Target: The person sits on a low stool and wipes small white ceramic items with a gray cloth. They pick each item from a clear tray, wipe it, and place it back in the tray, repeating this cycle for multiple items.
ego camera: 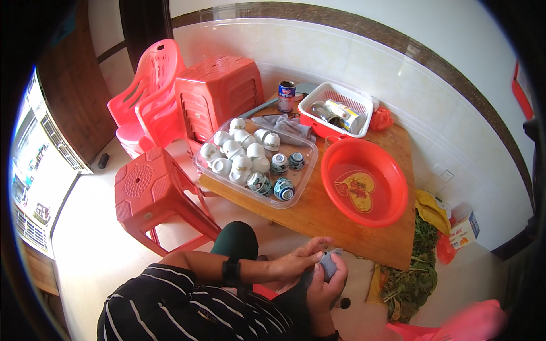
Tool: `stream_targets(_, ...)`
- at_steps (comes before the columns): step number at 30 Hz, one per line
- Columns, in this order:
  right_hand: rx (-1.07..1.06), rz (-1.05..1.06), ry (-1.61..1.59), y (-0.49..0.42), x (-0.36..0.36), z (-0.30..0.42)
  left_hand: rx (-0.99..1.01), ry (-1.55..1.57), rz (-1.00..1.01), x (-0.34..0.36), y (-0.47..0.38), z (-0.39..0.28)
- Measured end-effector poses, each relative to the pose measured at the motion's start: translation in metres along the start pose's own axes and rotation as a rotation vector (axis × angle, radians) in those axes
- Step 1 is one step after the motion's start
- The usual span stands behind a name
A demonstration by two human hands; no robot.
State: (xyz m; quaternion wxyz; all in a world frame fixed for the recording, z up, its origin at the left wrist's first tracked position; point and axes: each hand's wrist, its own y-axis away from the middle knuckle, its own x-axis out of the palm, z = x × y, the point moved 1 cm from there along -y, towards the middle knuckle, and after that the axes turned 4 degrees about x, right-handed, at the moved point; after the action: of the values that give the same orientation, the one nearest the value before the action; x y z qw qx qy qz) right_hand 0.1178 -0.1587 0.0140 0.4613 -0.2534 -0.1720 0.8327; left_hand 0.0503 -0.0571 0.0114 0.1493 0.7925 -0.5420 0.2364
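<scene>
My right hand (327, 277) grips a grey cloth (328, 263) bunched between thumb and fingers, just off the near edge of the wooden table (362, 243). My left hand (298, 261) touches the cloth from the left, its fingers partly spread; whether a cup is inside the cloth I cannot tell. Beyond my hands, a clear plastic tray (305, 179) holds several white cups (242, 164) and several dark patterned cups (284, 189). To its right stands a red plastic basin (386, 170) with a yellow heart-shaped print at its bottom.
A white and red basket (305, 108) with a glass jar, a can (286, 96) and another grey cloth (283, 125) lie at the table's back. Red stools (143, 183) and stacked chairs (160, 81) stand left. Leafy greens (411, 277) lie on the floor at right.
</scene>
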Motion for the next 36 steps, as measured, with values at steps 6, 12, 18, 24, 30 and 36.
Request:
stream_targets(6,0.466,-0.069,-0.457,-0.004,-0.005,-0.013,0.279,-0.772,0.147,0.000,0.007,0.001)
stream_targets(12,0.474,-0.110,-0.468,-0.004,0.001,-0.013,0.168,-0.477,-0.008,0.002,0.001,0.009)
stream_targets(18,0.216,-0.101,-0.187,0.005,0.006,-0.008,0.148,-0.546,-0.039,-0.001,-0.009,0.007)
stream_targets(24,0.559,-0.127,-0.495,-0.010,-0.010,-0.024,0.044,-0.749,0.102,0.003,0.003,0.003)
stream_targets(30,0.282,-0.048,-0.192,-0.001,0.003,-0.006,0.103,-0.564,0.033,-0.003,-0.004,0.003)
stream_targets(36,0.524,-0.145,-0.432,-0.011,-0.006,-0.016,-0.088,-0.714,0.153,-0.002,0.003,0.015)
